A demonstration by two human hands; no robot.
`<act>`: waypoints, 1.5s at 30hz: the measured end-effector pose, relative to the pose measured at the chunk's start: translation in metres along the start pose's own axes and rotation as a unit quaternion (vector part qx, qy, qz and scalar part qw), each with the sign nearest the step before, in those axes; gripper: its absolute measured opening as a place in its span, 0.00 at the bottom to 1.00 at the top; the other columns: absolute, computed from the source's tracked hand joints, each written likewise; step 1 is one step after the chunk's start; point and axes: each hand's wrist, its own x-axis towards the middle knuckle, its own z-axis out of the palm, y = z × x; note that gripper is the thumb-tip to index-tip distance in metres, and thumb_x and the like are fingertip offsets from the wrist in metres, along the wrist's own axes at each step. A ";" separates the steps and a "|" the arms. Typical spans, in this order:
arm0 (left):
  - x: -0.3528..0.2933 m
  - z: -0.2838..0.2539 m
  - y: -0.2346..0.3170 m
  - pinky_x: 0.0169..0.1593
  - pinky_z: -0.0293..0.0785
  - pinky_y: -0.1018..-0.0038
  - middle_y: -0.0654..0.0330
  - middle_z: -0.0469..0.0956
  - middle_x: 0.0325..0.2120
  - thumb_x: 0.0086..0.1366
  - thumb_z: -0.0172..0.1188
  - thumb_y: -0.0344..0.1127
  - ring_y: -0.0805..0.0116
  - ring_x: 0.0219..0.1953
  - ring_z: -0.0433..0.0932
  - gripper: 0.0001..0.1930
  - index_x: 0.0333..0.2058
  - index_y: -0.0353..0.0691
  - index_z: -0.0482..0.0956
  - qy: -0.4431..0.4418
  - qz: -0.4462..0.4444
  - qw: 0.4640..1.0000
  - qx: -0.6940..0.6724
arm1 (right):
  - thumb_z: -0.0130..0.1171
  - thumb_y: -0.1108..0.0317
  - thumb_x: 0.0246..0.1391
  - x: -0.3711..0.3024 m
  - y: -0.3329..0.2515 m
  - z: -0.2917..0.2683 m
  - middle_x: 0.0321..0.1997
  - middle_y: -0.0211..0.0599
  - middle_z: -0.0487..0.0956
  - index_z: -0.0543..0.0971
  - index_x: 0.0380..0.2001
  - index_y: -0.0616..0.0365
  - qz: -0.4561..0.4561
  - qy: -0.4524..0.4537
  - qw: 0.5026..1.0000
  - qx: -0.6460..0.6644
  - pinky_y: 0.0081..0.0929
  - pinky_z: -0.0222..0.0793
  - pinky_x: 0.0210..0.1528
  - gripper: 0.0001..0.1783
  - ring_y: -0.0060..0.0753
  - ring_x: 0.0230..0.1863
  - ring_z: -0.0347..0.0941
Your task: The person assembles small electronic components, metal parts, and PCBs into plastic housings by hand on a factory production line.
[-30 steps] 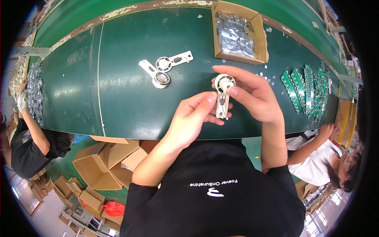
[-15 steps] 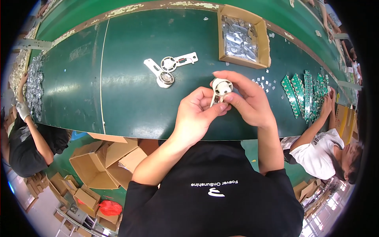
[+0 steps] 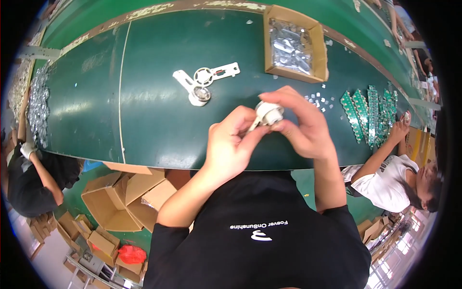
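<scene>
We see a small off-white plastic part (image 3: 270, 114) held above the tabletop (image 3: 159, 125), nearer its near edge than its far one: a round, drum-like end with a raised hub, tilted, and a narrow arm running toward the left hand (image 3: 231, 139). That hand pinches the arm between thumb and fingers; the right hand (image 3: 304, 126) is clamped on the round end.

The tabletop is dark green and scuffed. Beyond the part lie two similar white pieces (image 3: 204, 86), touching. A cardboard box (image 3: 298, 73) of shiny metal plates (image 3: 291, 45) stands by the far edge, and green circuit boards (image 3: 370, 115) lie toward the right end. Open cartons (image 3: 106, 200) sit below the near edge, left.

Our fingers hide most of the arm, we cannot make out the drum's inside, and the lens rim cuts off co-workers at both sides.
</scene>
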 end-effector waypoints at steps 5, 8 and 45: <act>0.000 -0.011 0.008 0.41 0.80 0.72 0.54 0.85 0.35 0.58 0.71 0.21 0.61 0.35 0.85 0.11 0.41 0.34 0.85 0.055 0.193 0.941 0.274 | 0.70 0.77 0.50 -0.003 -0.004 0.018 0.48 0.40 0.82 0.79 0.60 0.59 -0.101 0.034 0.990 -0.097 0.44 0.73 0.51 0.30 0.51 0.47 0.76; -0.012 -0.016 0.008 0.40 0.80 0.71 0.54 0.83 0.35 0.58 0.67 0.17 0.63 0.33 0.84 0.11 0.40 0.32 0.83 0.028 0.091 0.963 0.252 | 0.71 0.75 0.49 -0.008 -0.012 0.027 0.47 0.40 0.81 0.80 0.58 0.58 -0.128 0.051 0.984 -0.112 0.44 0.73 0.51 0.29 0.49 0.46 0.76; -0.004 -0.006 0.004 0.37 0.78 0.80 0.63 0.87 0.32 0.62 0.77 0.28 0.81 0.32 0.81 0.09 0.38 0.33 0.86 -0.001 -0.045 0.987 0.153 | 0.76 0.67 0.50 -0.029 -0.005 -0.002 0.42 0.38 0.82 0.80 0.54 0.57 -0.004 0.067 0.992 -0.111 0.40 0.79 0.43 0.27 0.45 0.43 0.81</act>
